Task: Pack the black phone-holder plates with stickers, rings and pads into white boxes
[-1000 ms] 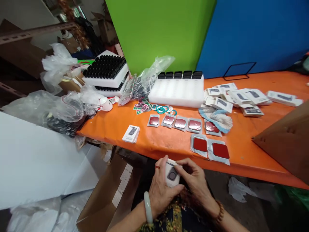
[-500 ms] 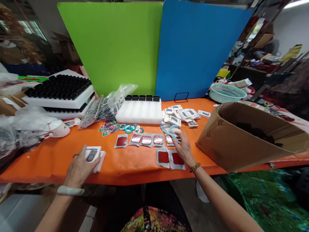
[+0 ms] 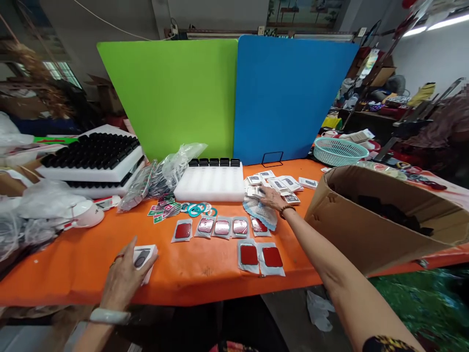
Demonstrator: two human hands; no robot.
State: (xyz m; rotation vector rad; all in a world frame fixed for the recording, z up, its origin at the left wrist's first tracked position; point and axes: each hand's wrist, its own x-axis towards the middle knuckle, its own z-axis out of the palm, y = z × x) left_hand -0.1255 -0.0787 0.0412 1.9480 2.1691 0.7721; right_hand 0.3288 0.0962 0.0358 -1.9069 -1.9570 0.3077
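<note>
My left hand (image 3: 122, 276) is wrapped around a small stack of white printed booklets (image 3: 145, 256), the top one showing a dark device, at the front left of the table. Farther off, my right hand (image 3: 273, 198) reaches over the pile of similar white booklets (image 3: 287, 183), its fingers stretched out and touching those at the pile's left side. Just below that hand lies a fan of pale blue-and-white packets (image 3: 262, 215). Several red square pads (image 3: 249, 254) on whitish wrappers lie in two rows between my hands.
An open cardboard box (image 3: 340, 215) stands at the right. A white foam tray (image 3: 208, 183) holding black pieces sits before the green panel (image 3: 172, 98) and blue panel (image 3: 289, 98). Teal rings (image 3: 196, 210), printed cards (image 3: 163, 210) and stacked foam trays (image 3: 91, 168) are at the left.
My right hand has moved away from me, from the blue-and-white packets to the booklet pile. My left hand stays around its stack. The view has tilted up.
</note>
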